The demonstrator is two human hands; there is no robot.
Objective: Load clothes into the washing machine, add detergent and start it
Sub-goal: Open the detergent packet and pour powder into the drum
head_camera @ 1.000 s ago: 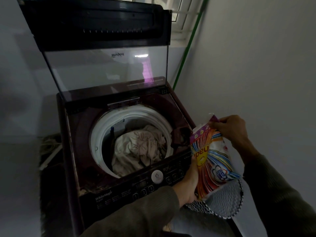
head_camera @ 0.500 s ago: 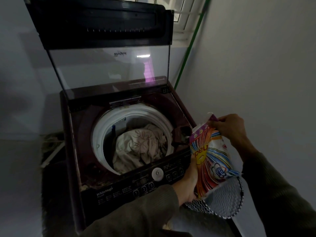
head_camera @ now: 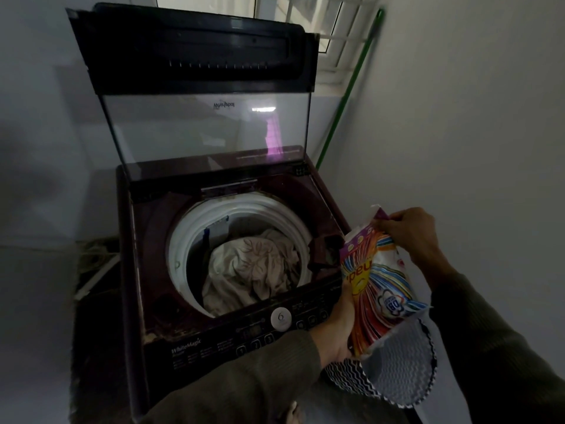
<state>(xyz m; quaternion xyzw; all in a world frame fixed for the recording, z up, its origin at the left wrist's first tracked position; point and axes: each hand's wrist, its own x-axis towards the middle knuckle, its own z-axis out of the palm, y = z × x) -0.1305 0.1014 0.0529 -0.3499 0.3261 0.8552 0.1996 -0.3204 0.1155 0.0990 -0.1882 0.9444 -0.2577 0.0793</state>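
Observation:
A dark top-load washing machine [head_camera: 159, 270] stands with its glass lid [head_camera: 201, 127] raised. Beige patterned clothes [head_camera: 253, 267] fill the white-rimmed drum [head_camera: 180, 240]. A colourful detergent packet [head_camera: 379, 286] is held upright just right of the machine's front corner. My left hand [head_camera: 337, 328] grips the packet's lower left side. My right hand [head_camera: 412, 237] pinches the packet's top edge. The control panel [head_camera: 281, 319] with a round white dial runs along the front.
A laundry basket with a black-and-white zigzag pattern [head_camera: 394, 368] sits below the packet. A green pole [head_camera: 351, 87] leans in the corner by the window. A white wall stands close on the right. Clutter lies on the floor left of the machine.
The view has shifted slightly right and down. Both hands keep their hold on the packet, which stays in nearly the same place.

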